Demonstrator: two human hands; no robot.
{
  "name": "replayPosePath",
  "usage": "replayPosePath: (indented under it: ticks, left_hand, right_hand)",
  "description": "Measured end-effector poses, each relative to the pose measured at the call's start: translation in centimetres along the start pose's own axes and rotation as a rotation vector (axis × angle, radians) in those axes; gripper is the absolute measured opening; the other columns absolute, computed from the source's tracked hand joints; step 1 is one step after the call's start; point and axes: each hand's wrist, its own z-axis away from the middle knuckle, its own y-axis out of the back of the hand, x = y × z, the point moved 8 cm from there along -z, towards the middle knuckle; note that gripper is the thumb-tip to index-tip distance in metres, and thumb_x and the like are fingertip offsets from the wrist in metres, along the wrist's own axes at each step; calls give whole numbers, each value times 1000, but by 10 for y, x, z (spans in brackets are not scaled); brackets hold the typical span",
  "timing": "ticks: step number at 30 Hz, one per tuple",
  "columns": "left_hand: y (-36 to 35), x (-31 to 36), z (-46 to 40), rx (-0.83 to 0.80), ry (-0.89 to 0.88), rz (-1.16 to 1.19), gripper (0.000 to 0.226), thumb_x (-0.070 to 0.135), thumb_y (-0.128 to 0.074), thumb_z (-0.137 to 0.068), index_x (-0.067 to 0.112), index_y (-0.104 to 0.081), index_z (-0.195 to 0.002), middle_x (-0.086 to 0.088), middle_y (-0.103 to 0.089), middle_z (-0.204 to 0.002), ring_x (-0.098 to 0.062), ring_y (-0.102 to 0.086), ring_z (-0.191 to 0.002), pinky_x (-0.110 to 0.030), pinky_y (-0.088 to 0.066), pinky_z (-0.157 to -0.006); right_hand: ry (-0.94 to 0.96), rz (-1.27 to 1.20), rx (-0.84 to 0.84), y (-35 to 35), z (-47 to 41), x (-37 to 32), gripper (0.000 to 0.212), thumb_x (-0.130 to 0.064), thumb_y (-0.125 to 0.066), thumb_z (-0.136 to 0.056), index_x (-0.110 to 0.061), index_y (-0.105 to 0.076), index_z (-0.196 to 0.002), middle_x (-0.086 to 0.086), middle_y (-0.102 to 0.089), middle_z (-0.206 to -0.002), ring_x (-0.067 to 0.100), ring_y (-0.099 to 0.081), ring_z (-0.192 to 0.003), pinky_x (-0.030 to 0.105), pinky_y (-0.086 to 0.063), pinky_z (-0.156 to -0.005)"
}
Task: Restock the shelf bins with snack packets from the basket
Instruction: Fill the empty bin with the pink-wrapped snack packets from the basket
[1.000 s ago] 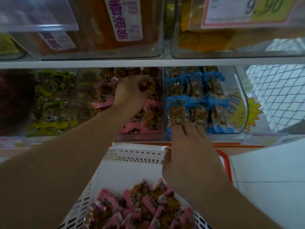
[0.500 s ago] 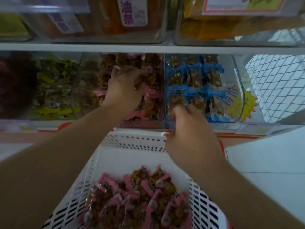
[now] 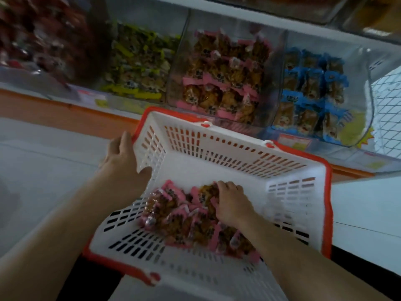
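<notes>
One basket (image 3: 217, 157), two hands (image 3: 233, 205), perhaps four bins (image 3: 227, 70).

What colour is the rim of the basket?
Red-orange, running round the white slotted plastic basket's rim; the head view shows it best.

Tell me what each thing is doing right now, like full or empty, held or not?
White basket: partly filled, held at its left side.
Pink snack packets: heaped in the basket.
Left hand: grips the basket's wall.
Right hand: fingers curled into the packets.
Pink bin: nearly full.
Blue bin: well stocked.
Green bin: well stocked.
</notes>
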Motion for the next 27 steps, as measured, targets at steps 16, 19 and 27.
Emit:
replayPosePath:
  ticks: [16, 19, 27]
  left_hand:
    - [0, 5, -17, -75, 73, 1, 54, 39, -64, -92, 24, -29, -130, -4, -31, -117, -37, -59, -103, -54, -60, -83]
    - [2, 11, -14, -60, 80, -23, 58, 36, -64, -93, 17, -30, -137, -7, -31, -134, -37, -45, -123, -56, -53, -99]
    - [37, 68, 7, 328, -358, 55, 38, 17, -65, -95, 20, -58, -133, 2, -48, -136, -16, -44, -125, -11, -40, -95]
  right_hand:
    - [7, -155, 157, -23, -25, -28, 54, -56, -74, -90, -41, -49, -136, -1, -46, -129, 27, -39, -129, 46, -33, -118]
    - [37, -130, 135, -23, -31, -38, 42, -46, -76, -91, -36, -54, -126, -1, -44, -125, 27, -39, -126, 44, -34, -113]
    - [115, -368, 90, 29, -4, -48, 31, -20, -78, -92, -33, -50, -99, -9, -65, -99, 11, -63, -92, 32, -53, -75]
